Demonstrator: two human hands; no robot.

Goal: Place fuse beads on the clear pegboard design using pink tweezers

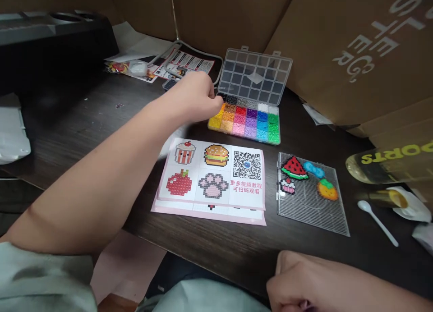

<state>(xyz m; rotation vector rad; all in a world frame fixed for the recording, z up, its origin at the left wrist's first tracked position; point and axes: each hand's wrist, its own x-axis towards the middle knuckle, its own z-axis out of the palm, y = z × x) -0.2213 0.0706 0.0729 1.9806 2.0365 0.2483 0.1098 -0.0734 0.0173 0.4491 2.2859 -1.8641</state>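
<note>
My left hand (199, 95) reaches out over the left back corner of a clear bead box (243, 136), its fingers curled together. Whatever its fingertips may hold is hidden. Small beads in many colours (251, 113) fill the box's compartments, and its clear lid (255, 75) stands raised behind. Closed in a fist at the table's front edge is my right hand (294, 278); the inside of the fist does not show. Beyond it lies a clear pegboard (311, 213) bearing bead figures: a watermelon slice (294, 168), a blue bow (314, 169), a cupcake (288, 186) and an orange fruit (327, 190).
Pattern sheets (213, 185) lie stacked in the middle of the dark table (203, 237). A white plastic spoon (379, 224) and an amber roll (387, 198) are at right. Leaflets (189, 61) and a small bag (137, 68) lie at the back. Cardboard (338, 46) walls the table.
</note>
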